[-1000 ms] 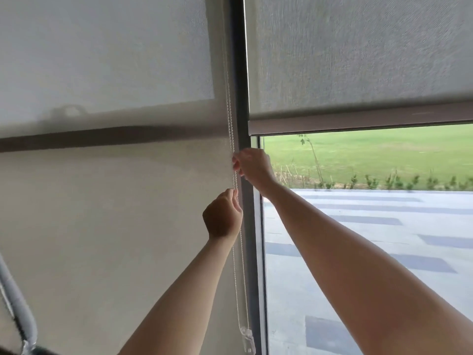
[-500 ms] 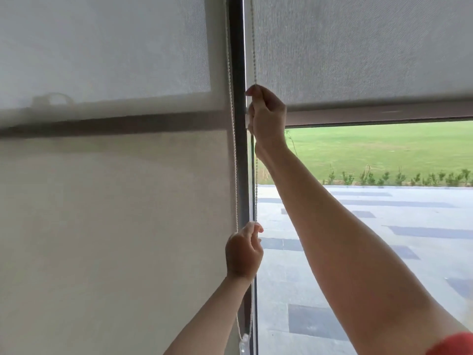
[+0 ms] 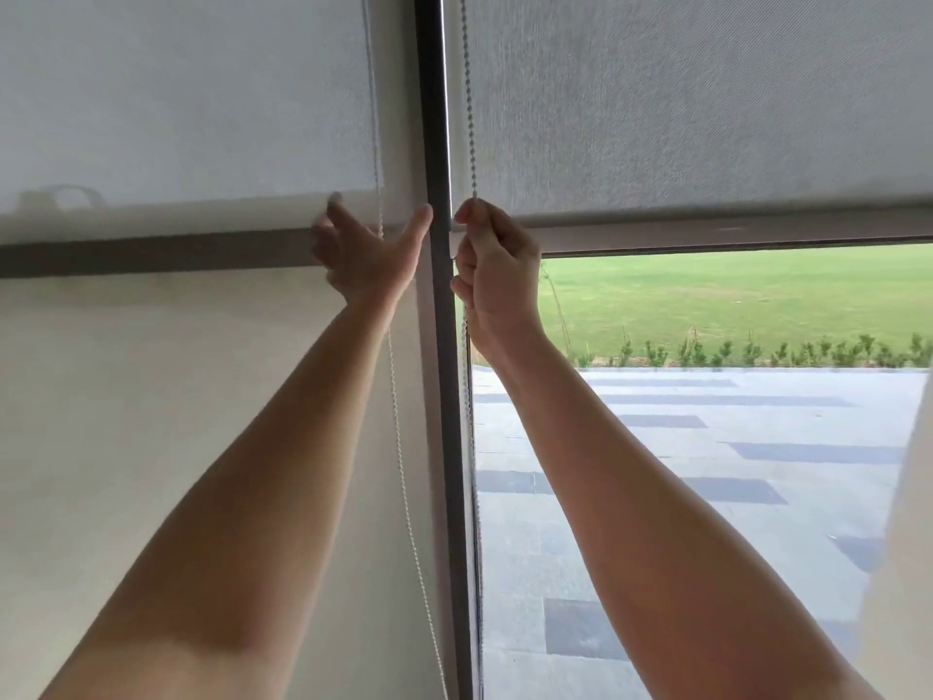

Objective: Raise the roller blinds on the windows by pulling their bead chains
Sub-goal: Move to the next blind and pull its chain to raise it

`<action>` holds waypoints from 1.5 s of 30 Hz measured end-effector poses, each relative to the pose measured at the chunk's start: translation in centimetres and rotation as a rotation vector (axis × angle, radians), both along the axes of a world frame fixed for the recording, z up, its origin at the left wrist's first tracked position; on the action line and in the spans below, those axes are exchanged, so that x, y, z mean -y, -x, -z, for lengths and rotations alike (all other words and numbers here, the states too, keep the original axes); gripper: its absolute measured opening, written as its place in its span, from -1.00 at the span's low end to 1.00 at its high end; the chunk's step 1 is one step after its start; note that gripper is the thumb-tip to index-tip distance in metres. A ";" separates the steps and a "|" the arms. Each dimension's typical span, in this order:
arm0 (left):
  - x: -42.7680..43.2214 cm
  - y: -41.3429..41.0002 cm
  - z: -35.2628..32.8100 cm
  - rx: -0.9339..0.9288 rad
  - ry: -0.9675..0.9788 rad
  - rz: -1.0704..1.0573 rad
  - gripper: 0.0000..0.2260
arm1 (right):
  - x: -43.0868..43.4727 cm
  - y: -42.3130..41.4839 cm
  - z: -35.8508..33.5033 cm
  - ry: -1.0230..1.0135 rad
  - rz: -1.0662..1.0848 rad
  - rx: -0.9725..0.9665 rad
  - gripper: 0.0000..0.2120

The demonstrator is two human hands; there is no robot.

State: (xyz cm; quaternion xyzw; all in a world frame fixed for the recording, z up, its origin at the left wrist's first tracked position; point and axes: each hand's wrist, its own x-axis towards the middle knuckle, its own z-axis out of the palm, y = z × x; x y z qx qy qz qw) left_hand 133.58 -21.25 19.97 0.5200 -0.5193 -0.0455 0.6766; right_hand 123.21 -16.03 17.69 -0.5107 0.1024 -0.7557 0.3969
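Both my forearms reach up toward the window frame (image 3: 438, 346), the dark post that splits the view. My right hand (image 3: 497, 275) is closed in a fist on the right chain (image 3: 469, 93), which runs taut up from my fingertips (image 3: 467, 212) along the right side of the post and drops below the hand beside the glass. My left hand (image 3: 368, 255) is spread wide, fingers and thumb apart, gripping nothing; it sits just left of the post, in front of the left chain (image 3: 404, 497), and whether it touches those beads I cannot tell. Beyond the hands, the right blind (image 3: 707, 103) is partly raised: its bottom bar (image 3: 732, 234) hangs level with my right hand, and below it clear glass shows paving (image 3: 707, 472), a low hedge and lawn (image 3: 732, 295). The left blind (image 3: 176, 447) covers its pane down to the bottom of the view, with a dark band (image 3: 151, 255) showing through it. By my reading the job is well short of done: the right blind has a good stretch of fabric left to wind up, and the left one looks unraised, though its lower edge is out of sight.
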 end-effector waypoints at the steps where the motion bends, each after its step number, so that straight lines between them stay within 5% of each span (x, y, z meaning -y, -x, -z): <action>1: 0.0 0.2 -0.1 -0.084 -0.154 0.364 -0.22 | -0.2 0.0 0.0 -0.003 -0.009 -0.005 -0.75; 3: 0.2 0.9 0.6 -0.240 -0.052 0.705 -0.42 | 0.1 0.4 -0.1 -0.007 0.005 -0.005 -0.75; 5: -0.4 1.5 2.2 -0.214 0.305 0.426 -0.70 | 0.9 1.4 -0.1 -0.025 0.084 -0.014 -0.75; 7: -1.1 1.7 4.6 -0.045 0.556 0.080 -0.74 | 2.0 2.4 -0.1 -0.050 0.240 -0.031 -0.76; 12: -3.1 3.7 7.3 0.086 0.637 -0.080 -0.74 | 4.3 3.6 -0.7 -0.184 0.614 -0.212 -0.76; 16: -4.7 5.7 9.4 0.127 0.623 -0.039 -0.77 | 3.4 3.6 -2.9 -0.272 0.898 -0.438 -0.74; 21: -5.2 6.5 15.8 0.225 0.541 0.035 -0.65 | -1.3 3.2 -6.1 -0.015 0.118 -0.317 -0.76; 23: -5.4 6.7 18.8 0.251 0.494 0.076 -0.64 | -1.9 2.6 -5.7 -0.010 0.026 -0.279 -0.78; 32: -4.7 4.9 27.5 0.342 0.035 0.520 -0.73 | -0.2 2.5 6.1 -0.013 0.316 -0.124 -0.73; 37: -2.5 3.3 22.2 0.153 -0.194 0.747 -0.62 | 0.6 3.0 12.0 -0.106 0.409 -0.177 -0.76; 45: -2.1 3.8 4.4 -0.052 0.113 0.812 -0.77 | 1.6 1.8 21.3 -0.269 0.437 -0.327 -0.66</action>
